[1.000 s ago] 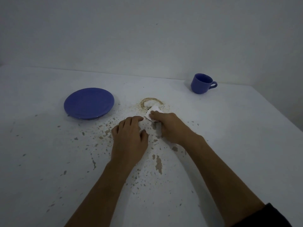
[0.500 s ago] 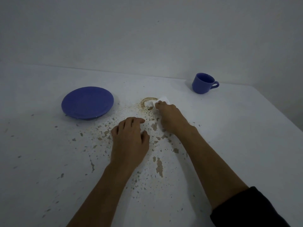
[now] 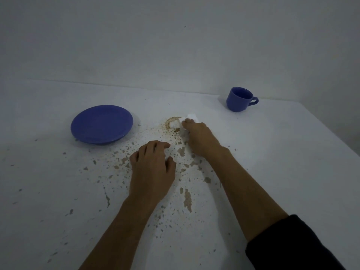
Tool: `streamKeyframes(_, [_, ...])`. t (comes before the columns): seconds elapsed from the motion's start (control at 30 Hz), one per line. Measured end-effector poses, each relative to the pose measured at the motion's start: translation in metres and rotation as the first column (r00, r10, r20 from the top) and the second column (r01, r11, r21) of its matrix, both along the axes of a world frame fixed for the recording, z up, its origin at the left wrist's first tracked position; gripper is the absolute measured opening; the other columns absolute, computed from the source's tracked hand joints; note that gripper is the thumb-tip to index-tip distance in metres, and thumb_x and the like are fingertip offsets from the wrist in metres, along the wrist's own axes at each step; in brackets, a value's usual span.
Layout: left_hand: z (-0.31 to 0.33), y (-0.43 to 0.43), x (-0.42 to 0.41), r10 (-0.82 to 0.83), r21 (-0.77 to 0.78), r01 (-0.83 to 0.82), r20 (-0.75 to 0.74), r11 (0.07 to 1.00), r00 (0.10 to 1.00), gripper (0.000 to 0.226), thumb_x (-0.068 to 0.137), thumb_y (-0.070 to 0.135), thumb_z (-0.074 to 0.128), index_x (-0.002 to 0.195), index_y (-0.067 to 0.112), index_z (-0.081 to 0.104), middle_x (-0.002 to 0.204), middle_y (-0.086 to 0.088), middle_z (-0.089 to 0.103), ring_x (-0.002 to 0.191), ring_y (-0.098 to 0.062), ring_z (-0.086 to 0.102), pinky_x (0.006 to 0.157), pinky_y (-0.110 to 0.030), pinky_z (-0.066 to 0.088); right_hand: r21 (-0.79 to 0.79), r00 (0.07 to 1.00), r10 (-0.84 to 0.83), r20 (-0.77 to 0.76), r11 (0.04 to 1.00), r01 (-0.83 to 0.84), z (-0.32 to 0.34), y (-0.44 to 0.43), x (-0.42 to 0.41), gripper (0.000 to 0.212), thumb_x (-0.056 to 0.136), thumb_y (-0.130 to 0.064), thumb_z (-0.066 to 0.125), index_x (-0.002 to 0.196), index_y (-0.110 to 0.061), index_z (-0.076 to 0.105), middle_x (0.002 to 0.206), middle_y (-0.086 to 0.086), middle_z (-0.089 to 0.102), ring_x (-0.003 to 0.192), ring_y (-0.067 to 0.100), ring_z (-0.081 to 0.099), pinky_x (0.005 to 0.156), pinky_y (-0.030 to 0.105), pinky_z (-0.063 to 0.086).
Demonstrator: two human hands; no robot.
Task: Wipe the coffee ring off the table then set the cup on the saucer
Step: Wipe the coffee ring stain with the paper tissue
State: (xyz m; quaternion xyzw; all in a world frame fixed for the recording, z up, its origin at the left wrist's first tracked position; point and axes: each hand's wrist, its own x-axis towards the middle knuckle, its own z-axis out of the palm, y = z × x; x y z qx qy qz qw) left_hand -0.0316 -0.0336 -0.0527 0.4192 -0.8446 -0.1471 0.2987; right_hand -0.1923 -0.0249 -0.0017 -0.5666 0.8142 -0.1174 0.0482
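A brown coffee ring (image 3: pixel 169 121) marks the white table (image 3: pixel 272 152); only its left arc shows. My right hand (image 3: pixel 198 136) presses a small white tissue (image 3: pixel 191 117) onto the ring's right side, and the tissue sticks out past my fingertips. My left hand (image 3: pixel 153 169) rests palm down on the table nearer to me, fingers curled and apart, holding nothing. A blue saucer (image 3: pixel 101 126) lies to the left of the ring. A blue cup (image 3: pixel 238 99) stands upright at the back right, its handle pointing right.
Brown flecks and chipped patches (image 3: pixel 187 199) are scattered over the table between the saucer and my arms. A plain wall (image 3: pixel 175 45) rises behind the table. The table's right edge (image 3: pixel 331 141) runs diagonally toward me.
My right hand has slid the tissue away from me, from the ring's near side onto and past its right part. That part of the ring no longer shows. My left hand stayed put.
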Motion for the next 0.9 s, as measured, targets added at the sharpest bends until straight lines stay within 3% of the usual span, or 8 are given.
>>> streamKeyframes(0.17, [0.0, -0.001, 0.0, 0.001, 0.009, -0.001, 0.009, 1.0, 1.0, 0.028, 0.087, 0.025, 0.055, 0.114, 0.02, 0.059, 0.116, -0.001, 0.06, 0.109, -0.021, 0.053, 0.097, -0.041, 0.032, 0.059, 0.997, 0.064, 0.045, 0.996, -0.067, -0.002, 0.008, -0.003, 0.059, 0.087, 0.008, 0.044, 0.142, -0.013, 0.037, 0.142, 0.018, 0.044, 0.126, 0.034, 0.045, 0.104, 0.036, 0.038])
streamKeyframes(0.33, [0.001, 0.0, 0.0, -0.001, 0.005, 0.001, 0.01, 1.0, 1.0, 0.028, 0.087, 0.025, 0.054, 0.114, 0.021, 0.059, 0.116, 0.001, 0.059, 0.109, -0.02, 0.052, 0.096, -0.039, 0.031, -0.011, 0.996, -0.088, -0.003, 0.996, 0.088, -0.001, -0.008, -0.014, 0.049, 0.087, 0.008, 0.042, 0.134, -0.004, 0.045, 0.135, 0.016, 0.051, 0.119, 0.032, 0.051, 0.1, 0.034, 0.041])
streamKeyframes(0.5, [0.0, 0.0, 0.0, 0.008, 0.01, -0.008, 0.011, 1.0, 1.0, 0.028, 0.087, 0.026, 0.055, 0.114, 0.022, 0.059, 0.117, 0.0, 0.059, 0.11, -0.021, 0.052, 0.096, -0.04, 0.032, 0.012, 0.997, 0.061, 0.056, 0.998, -0.062, -0.004, 0.001, -0.006, 0.05, 0.086, 0.007, 0.047, 0.134, -0.009, 0.048, 0.13, 0.019, 0.056, 0.114, 0.036, 0.054, 0.097, 0.038, 0.045])
streamKeyframes(0.63, [0.0, -0.001, -0.001, 0.002, 0.013, -0.003, 0.014, 1.0, 1.0, 0.028, 0.087, 0.026, 0.054, 0.114, 0.021, 0.059, 0.117, 0.0, 0.059, 0.11, -0.021, 0.052, 0.097, -0.041, 0.033, -0.015, 0.999, -0.037, 0.008, 0.999, 0.037, -0.006, 0.001, -0.019, 0.046, 0.09, 0.003, 0.044, 0.134, -0.009, 0.045, 0.129, 0.017, 0.055, 0.111, 0.033, 0.056, 0.094, 0.034, 0.045])
streamKeyframes(0.73, [0.0, 0.0, -0.001, 0.006, 0.011, -0.006, 0.016, 1.0, 1.0, 0.028, 0.087, 0.026, 0.054, 0.114, 0.021, 0.059, 0.117, 0.0, 0.059, 0.11, -0.021, 0.052, 0.097, -0.042, 0.033, -0.02, 1.0, -0.004, -0.029, 1.0, 0.003, -0.006, -0.003, -0.004, 0.048, 0.087, 0.006, 0.045, 0.134, -0.005, 0.044, 0.132, 0.015, 0.051, 0.111, 0.033, 0.055, 0.092, 0.036, 0.044])
streamKeyframes(0.83, [0.0, 0.0, -0.001, 0.003, 0.009, -0.004, 0.019, 1.0, 1.0, 0.028, 0.087, 0.026, 0.054, 0.114, 0.022, 0.059, 0.116, 0.0, 0.059, 0.109, -0.021, 0.052, 0.096, -0.041, 0.033, 0.046, 0.996, 0.089, 0.025, 0.995, -0.09, -0.005, 0.008, -0.005, 0.055, 0.088, 0.007, 0.044, 0.14, -0.011, 0.04, 0.141, 0.015, 0.046, 0.121, 0.036, 0.049, 0.101, 0.037, 0.04])
streamKeyframes(0.9, [0.001, 0.0, 0.0, 0.002, 0.011, -0.003, 0.018, 1.0, 1.0, 0.028, 0.087, 0.026, 0.054, 0.115, 0.022, 0.058, 0.116, 0.001, 0.058, 0.109, -0.02, 0.052, 0.096, -0.041, 0.032, 0.043, 0.998, 0.051, 0.032, 0.998, -0.053, -0.003, 0.016, -0.016, 0.055, 0.091, 0.004, 0.044, 0.142, -0.016, 0.038, 0.14, 0.016, 0.048, 0.123, 0.034, 0.05, 0.104, 0.036, 0.039])
